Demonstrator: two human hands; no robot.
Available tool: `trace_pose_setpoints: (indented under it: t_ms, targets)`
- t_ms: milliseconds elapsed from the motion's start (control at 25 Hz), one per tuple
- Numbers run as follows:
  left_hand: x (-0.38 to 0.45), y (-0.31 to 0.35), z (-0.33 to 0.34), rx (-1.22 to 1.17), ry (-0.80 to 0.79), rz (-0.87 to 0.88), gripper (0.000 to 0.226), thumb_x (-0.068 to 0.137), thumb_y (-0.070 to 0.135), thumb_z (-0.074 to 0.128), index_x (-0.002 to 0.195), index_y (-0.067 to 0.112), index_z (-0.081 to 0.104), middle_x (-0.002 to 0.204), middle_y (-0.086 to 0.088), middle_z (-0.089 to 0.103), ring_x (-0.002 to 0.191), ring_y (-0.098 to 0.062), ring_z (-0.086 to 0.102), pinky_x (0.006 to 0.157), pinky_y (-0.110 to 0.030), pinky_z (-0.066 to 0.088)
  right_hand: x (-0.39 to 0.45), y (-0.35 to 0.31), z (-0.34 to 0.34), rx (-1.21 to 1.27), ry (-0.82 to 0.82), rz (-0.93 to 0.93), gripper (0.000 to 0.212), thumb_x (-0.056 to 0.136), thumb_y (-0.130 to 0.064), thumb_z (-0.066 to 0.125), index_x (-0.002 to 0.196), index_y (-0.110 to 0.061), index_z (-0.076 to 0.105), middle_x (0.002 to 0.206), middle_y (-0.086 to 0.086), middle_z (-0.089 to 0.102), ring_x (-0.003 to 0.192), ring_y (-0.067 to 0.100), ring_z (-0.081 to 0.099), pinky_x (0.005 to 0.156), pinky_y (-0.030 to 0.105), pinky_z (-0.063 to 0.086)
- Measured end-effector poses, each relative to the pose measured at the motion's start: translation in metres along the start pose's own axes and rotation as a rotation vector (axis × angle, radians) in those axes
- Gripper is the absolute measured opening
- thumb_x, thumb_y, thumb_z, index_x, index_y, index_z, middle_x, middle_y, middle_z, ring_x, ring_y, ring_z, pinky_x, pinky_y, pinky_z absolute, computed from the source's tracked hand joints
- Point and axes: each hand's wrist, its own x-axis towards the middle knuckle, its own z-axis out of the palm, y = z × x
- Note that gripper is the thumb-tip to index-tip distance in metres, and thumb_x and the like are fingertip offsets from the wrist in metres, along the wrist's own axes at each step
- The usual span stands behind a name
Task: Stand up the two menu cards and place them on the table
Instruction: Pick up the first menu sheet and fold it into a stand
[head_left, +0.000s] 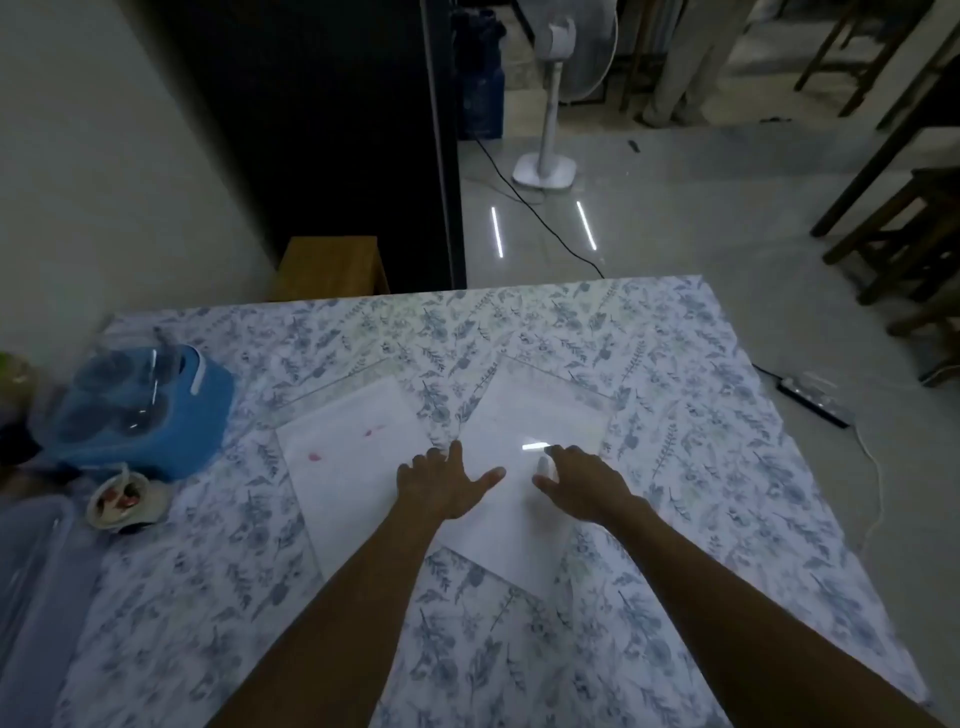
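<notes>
Two white menu cards lie flat on the flower-patterned table (701, 415). The left menu card (348, 457) has small pink marks on it. The right menu card (540, 410) is turned like a diamond and shows a bright glare; its near left edge seems to overlap the left card. My left hand (441, 480) hovers with fingers spread over the gap between the two cards. Over the right card's middle is my right hand (584, 483), fingers curled down toward the surface. Whether either hand touches a card is unclear.
A blue container with a clear lid (145, 405) and a small white cup (124, 499) stand at the table's left. A clear tray (31, 561) sits at the near left. Beyond the table are a fan stand (545, 156), a floor cable, wooden stools (904, 234) and a power strip (815, 397).
</notes>
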Motion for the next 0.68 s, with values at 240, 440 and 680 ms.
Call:
trace_pose_setpoints:
  t_ms: [240, 440, 680]
  targets:
    - [0.001, 0.005, 0.017, 0.068, 0.046, 0.029, 0.103, 0.081, 0.085, 0.031, 0.159, 0.020, 0.014, 0.161, -0.023, 0.018, 0.143, -0.043, 0.027, 0.114, -0.051, 0.027, -0.017, 0.001, 0.028, 0.086, 0.172, 0.209, 0.054, 0.097, -0.035, 0.053, 0.141, -0.009, 0.035, 0.137, 0.024, 0.043, 0.116, 0.042, 0.055, 0.095, 0.047, 0.049]
    - [-0.006, 0.009, 0.028, 0.057, 0.031, 0.081, 0.102, 0.082, 0.084, 0.033, 0.159, 0.019, 0.013, 0.158, -0.026, 0.019, 0.141, -0.044, 0.028, 0.112, -0.052, 0.031, -0.028, -0.005, 0.053, 0.357, 0.138, 0.391, 0.079, 0.092, -0.034, 0.061, 0.148, -0.001, 0.016, 0.142, 0.032, 0.040, 0.127, 0.045, 0.048, 0.101, 0.046, 0.046]
    - [-0.023, -0.006, 0.002, -0.215, 0.088, 0.058, 0.096, 0.087, 0.074, 0.045, 0.157, 0.014, 0.018, 0.153, -0.028, 0.030, 0.139, -0.046, 0.032, 0.111, -0.051, 0.033, -0.051, -0.003, 0.026, 0.888, 0.160, 0.512, 0.072, 0.085, -0.011, 0.058, 0.146, -0.001, 0.022, 0.122, 0.022, 0.055, 0.079, 0.025, 0.060, 0.052, 0.031, 0.054]
